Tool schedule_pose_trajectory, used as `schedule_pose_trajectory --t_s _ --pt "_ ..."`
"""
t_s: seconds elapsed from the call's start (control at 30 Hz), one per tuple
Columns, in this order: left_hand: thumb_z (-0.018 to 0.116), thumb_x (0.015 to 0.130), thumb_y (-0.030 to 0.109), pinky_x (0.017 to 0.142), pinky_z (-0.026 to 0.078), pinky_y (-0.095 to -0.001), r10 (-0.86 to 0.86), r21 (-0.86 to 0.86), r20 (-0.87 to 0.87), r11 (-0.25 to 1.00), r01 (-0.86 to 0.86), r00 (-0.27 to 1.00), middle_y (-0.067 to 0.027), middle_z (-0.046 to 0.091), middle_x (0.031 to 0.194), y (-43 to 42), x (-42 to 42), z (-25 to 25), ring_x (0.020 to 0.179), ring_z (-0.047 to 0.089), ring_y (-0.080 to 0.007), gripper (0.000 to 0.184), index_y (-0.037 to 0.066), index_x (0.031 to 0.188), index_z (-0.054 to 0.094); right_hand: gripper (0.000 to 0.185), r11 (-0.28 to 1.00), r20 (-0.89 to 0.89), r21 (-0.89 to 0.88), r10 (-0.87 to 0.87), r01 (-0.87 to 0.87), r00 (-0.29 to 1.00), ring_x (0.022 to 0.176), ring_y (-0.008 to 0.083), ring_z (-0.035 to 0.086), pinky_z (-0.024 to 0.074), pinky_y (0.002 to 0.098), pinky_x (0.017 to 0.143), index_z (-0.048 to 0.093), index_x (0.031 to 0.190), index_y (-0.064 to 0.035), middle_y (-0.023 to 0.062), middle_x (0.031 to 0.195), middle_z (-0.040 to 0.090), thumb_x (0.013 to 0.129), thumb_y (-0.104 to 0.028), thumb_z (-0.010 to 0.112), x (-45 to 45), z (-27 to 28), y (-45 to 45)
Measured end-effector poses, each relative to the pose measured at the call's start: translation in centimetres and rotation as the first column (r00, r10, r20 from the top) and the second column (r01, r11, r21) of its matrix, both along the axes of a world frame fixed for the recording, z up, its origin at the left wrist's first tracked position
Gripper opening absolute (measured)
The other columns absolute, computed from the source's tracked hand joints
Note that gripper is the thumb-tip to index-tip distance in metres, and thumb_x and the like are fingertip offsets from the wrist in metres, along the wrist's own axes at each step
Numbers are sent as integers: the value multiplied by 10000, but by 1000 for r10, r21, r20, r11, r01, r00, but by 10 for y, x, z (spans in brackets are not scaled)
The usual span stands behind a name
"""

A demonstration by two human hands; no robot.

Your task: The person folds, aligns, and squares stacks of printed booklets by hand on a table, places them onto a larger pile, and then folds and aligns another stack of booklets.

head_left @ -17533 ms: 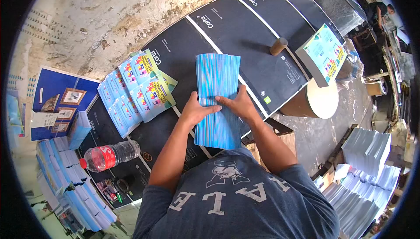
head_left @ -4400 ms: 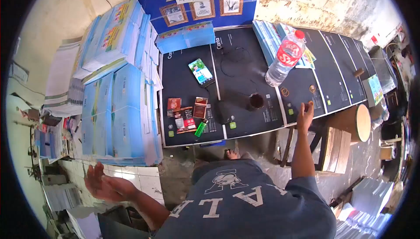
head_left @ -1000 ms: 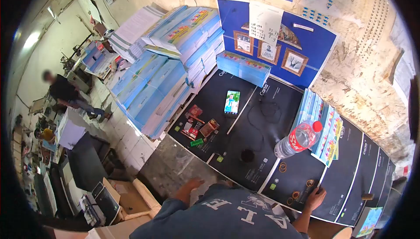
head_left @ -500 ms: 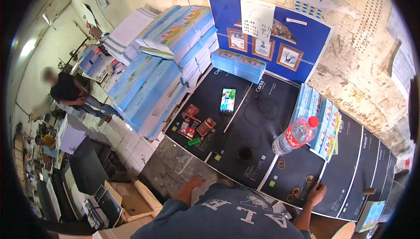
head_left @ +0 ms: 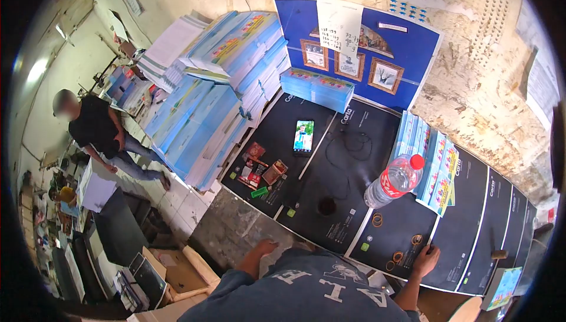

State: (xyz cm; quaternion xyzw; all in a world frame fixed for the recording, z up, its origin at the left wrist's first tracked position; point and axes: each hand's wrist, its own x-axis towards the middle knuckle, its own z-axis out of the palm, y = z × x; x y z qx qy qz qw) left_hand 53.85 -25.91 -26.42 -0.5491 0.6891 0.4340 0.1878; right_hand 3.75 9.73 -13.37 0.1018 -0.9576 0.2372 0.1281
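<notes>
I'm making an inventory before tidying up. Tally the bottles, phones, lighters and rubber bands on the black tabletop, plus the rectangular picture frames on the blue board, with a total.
Bottle: 1
Phone: 1
Green lighter: 1
Rectangular picture frames: 3
Total: 6, leaving out the rubber bands, which overlap too much to count.

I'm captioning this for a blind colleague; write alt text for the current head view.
A person's right hand is at the near edge of a black table, near rubber bands; the left hand is off the table. A plastic bottle, a lit phone and printed booklets are on top, and another person stands at frame left.
</notes>
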Motion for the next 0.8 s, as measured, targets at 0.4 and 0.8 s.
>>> schedule_pose_trajectory --t_s 0.4,0.8 --pt "583 898 555 1079 412 -425 -318 -107 -42 944 312 947 -236 594 1326 -16 19 -75 1245 555 -384 666 -14 1237 641 186 1000 -23 -15 7 -8 1000 840 372 595 465 481 726 578 941 -5 166 891 584 911 -184 618 0 0 1" --pt "615 886 518 963 492 -430 -77 -90 -105 994 68 992 -260 658 1192 -13 -6 -36 1120 635 -391 617 -21 1182 664 164 1000 21 -7 -5 5 1000 870 384 595 459 497 741 570 955 -8 170 921 591 904 -159 608 -2 -2 2"
